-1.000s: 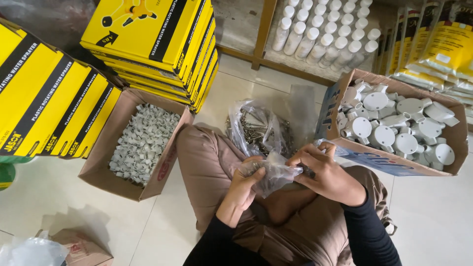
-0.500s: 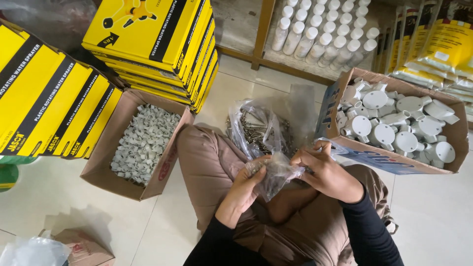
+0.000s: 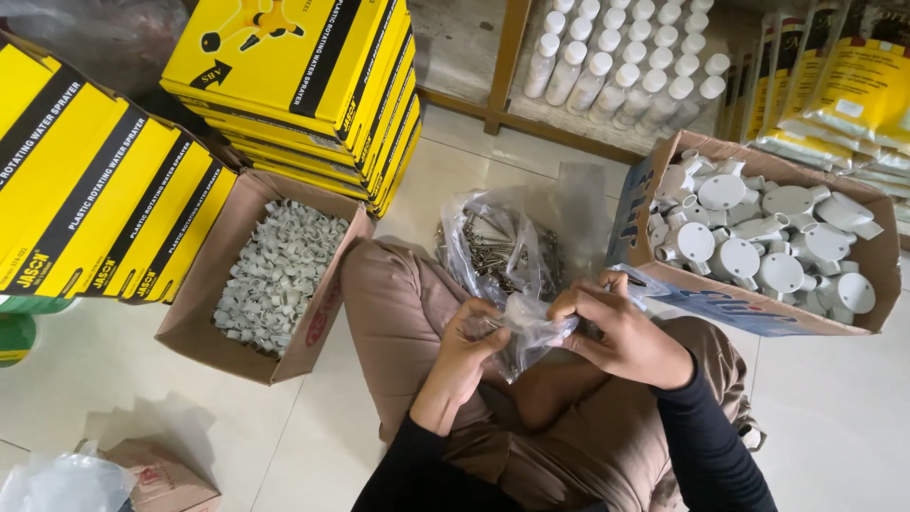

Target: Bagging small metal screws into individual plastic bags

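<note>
Little has shifted since the earlier frames: both hands remain closed on the small crumpled clear plastic bag (image 3: 527, 332), fingers slightly regripped. Bag: thin, glossy, wrinkled film, held above the lap of the brown trousers (image 3: 398, 303). Left hand (image 3: 471, 353): fingers curled, pinching the bag's left edge. Right hand (image 3: 621, 327): fingers bent, grasping the bag's right side. Just beyond the bag, a larger clear plastic sack of metal screws (image 3: 498, 251) lies on the pale tiled floor. Left of the bag, an open cardboard box of small grey plastic clips (image 3: 275, 275); right of it, a cardboard box of round white plastic junction fittings (image 3: 768, 242). Stacked flat yellow-and-black cartons (image 3: 303, 85) stand farther left.
</note>
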